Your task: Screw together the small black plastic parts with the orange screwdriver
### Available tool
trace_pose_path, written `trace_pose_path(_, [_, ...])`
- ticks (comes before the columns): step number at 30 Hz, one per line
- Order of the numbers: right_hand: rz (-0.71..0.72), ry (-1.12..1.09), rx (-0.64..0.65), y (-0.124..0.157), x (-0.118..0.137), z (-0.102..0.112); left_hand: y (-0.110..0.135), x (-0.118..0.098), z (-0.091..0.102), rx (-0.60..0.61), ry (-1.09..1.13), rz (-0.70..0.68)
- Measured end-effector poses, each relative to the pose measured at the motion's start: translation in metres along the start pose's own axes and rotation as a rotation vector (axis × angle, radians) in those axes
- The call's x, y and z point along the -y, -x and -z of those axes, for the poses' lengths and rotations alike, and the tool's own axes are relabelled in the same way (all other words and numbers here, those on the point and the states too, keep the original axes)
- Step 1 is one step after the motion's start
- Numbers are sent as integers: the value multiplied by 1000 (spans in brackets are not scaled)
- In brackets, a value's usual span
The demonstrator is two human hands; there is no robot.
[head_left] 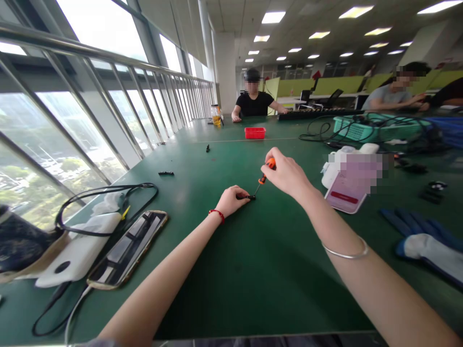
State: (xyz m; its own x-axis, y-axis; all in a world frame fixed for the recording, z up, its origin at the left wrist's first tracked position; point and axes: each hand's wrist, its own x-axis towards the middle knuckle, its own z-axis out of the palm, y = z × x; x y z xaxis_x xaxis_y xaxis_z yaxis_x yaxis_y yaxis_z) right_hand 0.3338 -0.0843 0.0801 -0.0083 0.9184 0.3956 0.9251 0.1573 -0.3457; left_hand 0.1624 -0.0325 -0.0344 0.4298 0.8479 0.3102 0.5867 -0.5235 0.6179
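Note:
My right hand (285, 173) is closed around the orange handle of a small screwdriver (266, 171), which slants down to the left. Its tip meets a small black part (246, 197) lying on the green table (231, 270). My left hand (231, 200) pinches that black part against the table top. A red cord circles my left wrist, and a thin silver bangle sits on my right forearm.
A phone (126, 248), a white power bank (77, 253) and black cables lie at the left. Blue gloves (423, 238) and a white device (347, 176) lie at the right. A red tray (255, 133) and loose black parts (165, 173) sit farther off. Two people sit at the far end.

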Motion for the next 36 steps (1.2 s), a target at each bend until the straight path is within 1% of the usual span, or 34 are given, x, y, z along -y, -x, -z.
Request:
trace_pose_path(3, [-24, -8, 2, 9, 6, 0, 9, -7, -4, -20, -9, -4])
trace_pose_path(5, [-43, 33, -23, 14, 10, -1, 14, -10, -6, -31, -15, -2])
trace_pose_path(8, [-60, 97, -55, 20, 17, -3, 16, -11, -8, -47, -23, -6])
trace_pose_path(11, [-98, 77, -69, 21, 21, -3, 17, -10, -9, -49, -33, -14])
trace_pose_path(13, [-105, 52, -73, 19, 21, -2, 16, -9, -10, -44, -43, -18])
trace_pose_path(15, [-79, 50, -57, 14, 20, -1, 15, -8, -10, -42, -57, -27])
trace_pose_path(17, [-63, 72, -38, 8, 17, -1, 14, -6, -11, -43, -70, -37])
trace_pose_path(20, [-69, 110, -44, -1, 13, -1, 13, -3, -12, -36, -74, -52])
trace_pose_path(22, [-45, 115, -41, -4, 12, -1, 13, -2, -12, -33, -74, -57])
trace_pose_path(25, [-10, 100, -13, -6, 12, 1, 14, -3, -12, -33, -74, -52])
trace_pose_path(29, [-8, 65, 58, -6, 11, 6, 14, -4, -11, -31, -70, -41])
trace_pose_path(36, [42, 37, 88, -15, 0, 10, 14, -4, -11, -20, -68, -52])
